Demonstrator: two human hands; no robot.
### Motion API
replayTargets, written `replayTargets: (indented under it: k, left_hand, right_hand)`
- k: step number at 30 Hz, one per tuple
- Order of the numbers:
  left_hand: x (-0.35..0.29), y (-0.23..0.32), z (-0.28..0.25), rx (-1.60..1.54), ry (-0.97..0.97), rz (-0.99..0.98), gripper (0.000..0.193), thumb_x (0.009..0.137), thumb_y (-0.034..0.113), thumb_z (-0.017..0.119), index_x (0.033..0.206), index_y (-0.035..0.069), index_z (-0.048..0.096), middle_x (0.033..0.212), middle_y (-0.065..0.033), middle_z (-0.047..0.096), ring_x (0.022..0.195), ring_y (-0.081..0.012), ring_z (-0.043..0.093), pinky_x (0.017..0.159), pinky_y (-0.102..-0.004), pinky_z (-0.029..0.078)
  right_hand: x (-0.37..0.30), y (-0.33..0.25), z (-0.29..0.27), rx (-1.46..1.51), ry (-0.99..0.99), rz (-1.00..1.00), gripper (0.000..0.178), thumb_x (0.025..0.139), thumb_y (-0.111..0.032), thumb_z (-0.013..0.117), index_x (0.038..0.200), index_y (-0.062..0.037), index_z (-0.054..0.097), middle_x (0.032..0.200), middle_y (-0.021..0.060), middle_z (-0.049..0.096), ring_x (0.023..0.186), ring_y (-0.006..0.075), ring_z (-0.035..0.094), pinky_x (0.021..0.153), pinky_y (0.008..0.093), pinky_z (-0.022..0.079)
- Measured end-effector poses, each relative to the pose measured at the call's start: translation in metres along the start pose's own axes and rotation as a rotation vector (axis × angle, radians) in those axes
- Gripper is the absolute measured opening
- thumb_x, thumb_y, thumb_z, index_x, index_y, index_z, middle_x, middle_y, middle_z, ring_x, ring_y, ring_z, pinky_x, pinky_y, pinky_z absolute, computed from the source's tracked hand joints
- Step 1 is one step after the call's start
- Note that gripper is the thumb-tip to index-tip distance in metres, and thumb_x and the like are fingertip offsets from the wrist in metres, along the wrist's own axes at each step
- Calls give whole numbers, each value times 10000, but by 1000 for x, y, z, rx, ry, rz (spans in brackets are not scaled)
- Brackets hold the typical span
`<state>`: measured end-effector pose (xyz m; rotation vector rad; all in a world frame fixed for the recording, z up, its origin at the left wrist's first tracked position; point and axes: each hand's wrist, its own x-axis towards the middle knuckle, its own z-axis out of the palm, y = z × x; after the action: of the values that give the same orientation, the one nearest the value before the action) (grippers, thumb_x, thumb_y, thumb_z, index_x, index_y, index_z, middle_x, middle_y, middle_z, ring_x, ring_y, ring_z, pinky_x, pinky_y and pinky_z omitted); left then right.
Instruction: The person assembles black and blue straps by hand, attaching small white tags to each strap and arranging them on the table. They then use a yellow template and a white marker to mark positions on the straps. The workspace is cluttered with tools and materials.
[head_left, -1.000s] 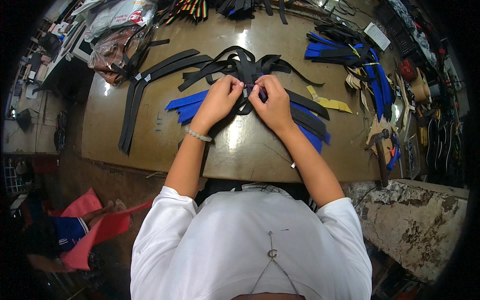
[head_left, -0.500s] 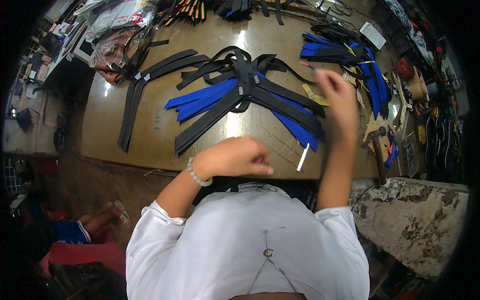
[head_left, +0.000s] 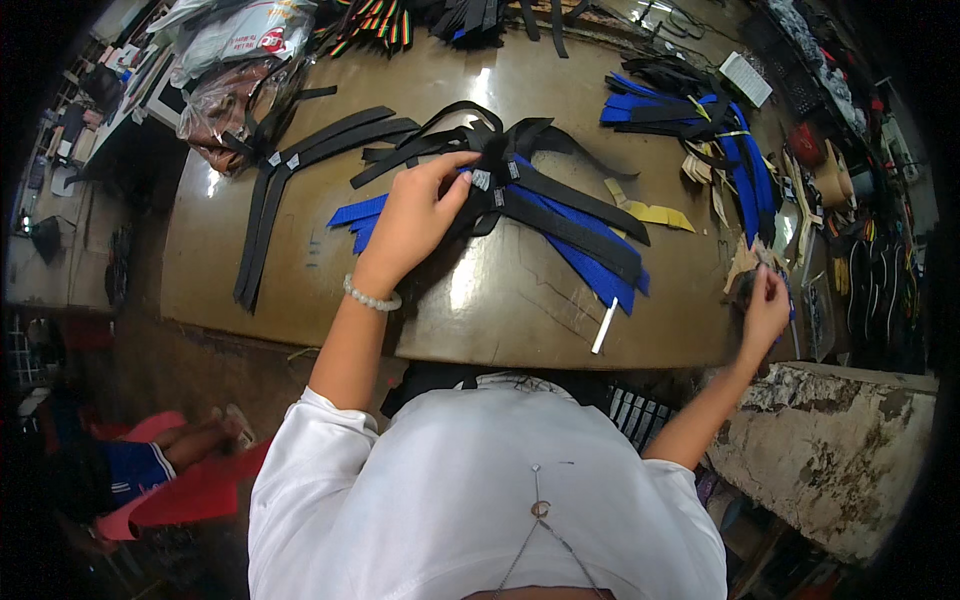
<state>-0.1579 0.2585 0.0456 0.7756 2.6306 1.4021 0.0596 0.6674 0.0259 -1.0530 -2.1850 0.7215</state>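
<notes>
Having moved since half a second back: left hand (head_left: 415, 220), then balled near the chest, now reaching forward onto the fanned bundle of black and blue straps (head_left: 540, 205), fingers curling around and pinching the gathered knot of strap ends near the small grey tags; right hand (head_left: 765, 305), then raised over the far blue pile, now dropping to the right edge of the table, fingers closing on a small dark item too blurred to identify. Lying mid-table, that bundle, blue strips splaying out left and right beneath black ones, a white stick (head_left: 604, 326) resting just beside its lower right tip. Spreading under everything, a worn brown wooden table (head_left: 300, 270), glare shining off the varnish; standing off to the right, a chipped concrete ledge (head_left: 830, 450). Resting apart to the left, a pair of long black straps (head_left: 275, 190); piling up far right, a second heap of blue and black straps (head_left: 700, 110); lying between the heaps, yellow scraps (head_left: 655, 212). Blurring toward the right rim, a clutter of tools and leather bits, hard to separate. Sitting at the far left corner, crinkled clear plastic bags (head_left: 230, 60) with a white package on top; near the far right corner, a small white ribbed rectangle (head_left: 745, 78). Showing at lower left, red plastic seating (head_left: 170, 490) and another person's legs, cut off by the dark rim.
</notes>
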Motion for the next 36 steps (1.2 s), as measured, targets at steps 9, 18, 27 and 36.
replayTargets:
  k: [9, 18, 27, 36]
  left_hand:
    - [10, -48, 26, -359, -23, -192, 254, 847, 144, 692, 994, -63, 676, 812, -60, 690, 701, -75, 591, 655, -240, 483]
    - [9, -50, 22, -356, 57, -266, 212, 855, 164, 689, 900, -43, 670, 753, -22, 652, 678, -52, 561, 615, -198, 448]
    - [7, -46, 22, -341, 69, -276, 217, 875, 190, 688, 922, -20, 664, 779, 26, 618, 704, -34, 517, 621, -193, 407]
    - [11, -50, 29, -249, 59, -195, 284, 841, 221, 723, 937, -45, 691, 748, -25, 656, 671, -61, 545, 613, -207, 440]
  right_hand:
    - [-101, -203, 184, 804, -848, -184, 169, 893, -109, 647, 963, 39, 609, 979, 74, 647, 867, 112, 613, 800, 278, 537]
    - [-119, -201, 198, 720, -659, -326, 116, 831, -30, 651, 845, 61, 580, 1023, 128, 624, 884, 124, 610, 774, 260, 555]
    - [-123, -202, 199, 704, -593, -377, 124, 844, -34, 645, 867, 67, 577, 1002, 131, 624, 863, 120, 614, 763, 268, 562]
    - [-125, -202, 201, 784, -589, -319, 159, 862, -66, 620, 903, 61, 533, 926, 187, 626, 797, 210, 661, 690, 329, 573]
